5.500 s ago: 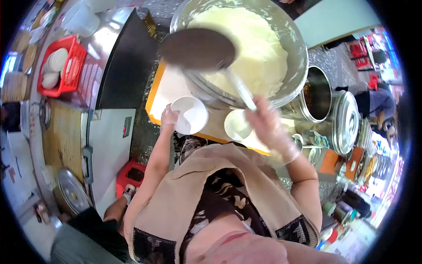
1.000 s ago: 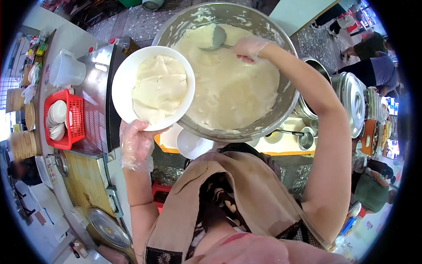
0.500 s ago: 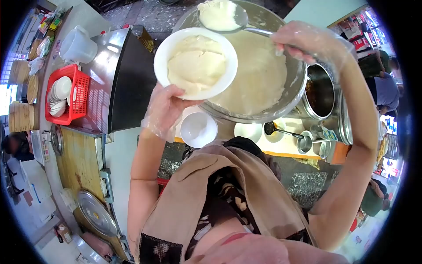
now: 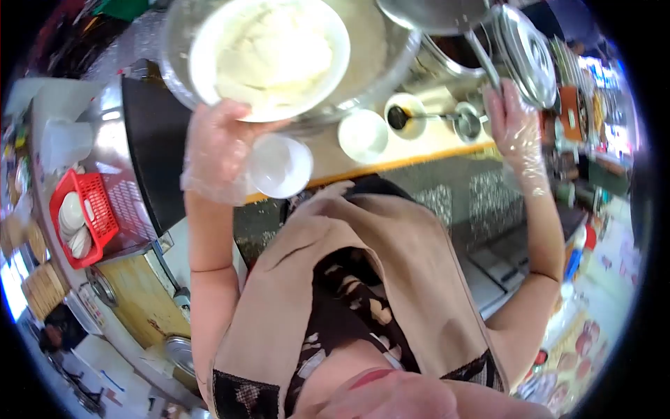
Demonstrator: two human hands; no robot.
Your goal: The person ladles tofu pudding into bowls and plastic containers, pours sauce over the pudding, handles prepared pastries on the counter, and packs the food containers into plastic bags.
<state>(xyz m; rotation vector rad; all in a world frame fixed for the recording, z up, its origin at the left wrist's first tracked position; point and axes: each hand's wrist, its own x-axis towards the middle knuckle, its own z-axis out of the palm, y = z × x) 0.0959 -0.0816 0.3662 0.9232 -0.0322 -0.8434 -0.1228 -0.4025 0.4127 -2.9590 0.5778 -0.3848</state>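
Note:
My left hand (image 4: 218,150), in a clear plastic glove, grips a white bowl (image 4: 203,59) by its near edge. Pale, soft, tofu-like curd (image 4: 276,52) fills much of the bowl. Behind it stands a large metal basin (image 4: 176,66), partly covered by the bowl, with pale contents. My right hand (image 4: 515,122), gloved too, is closed round the handle of a metal ladle (image 4: 436,15). The ladle's head is at the top edge of the view, right of the basin; whether anything lies in it is hidden. A white bowl (image 4: 280,166) sits just beside my left hand.
Along the counter (image 4: 328,159) are another white bowl (image 4: 363,136), a bowl with dark liquid (image 4: 399,117) and a small metal cup (image 4: 466,126). A pot (image 4: 453,61) and a metal lid (image 4: 528,59) stand at the right. A red basket (image 4: 98,209) of dishes is at left.
My right hand and the ladle have swung right and toward me, away from above the basin. The curd the ladle carried is out of sight. The held bowl appears further left and higher as the view shifted.

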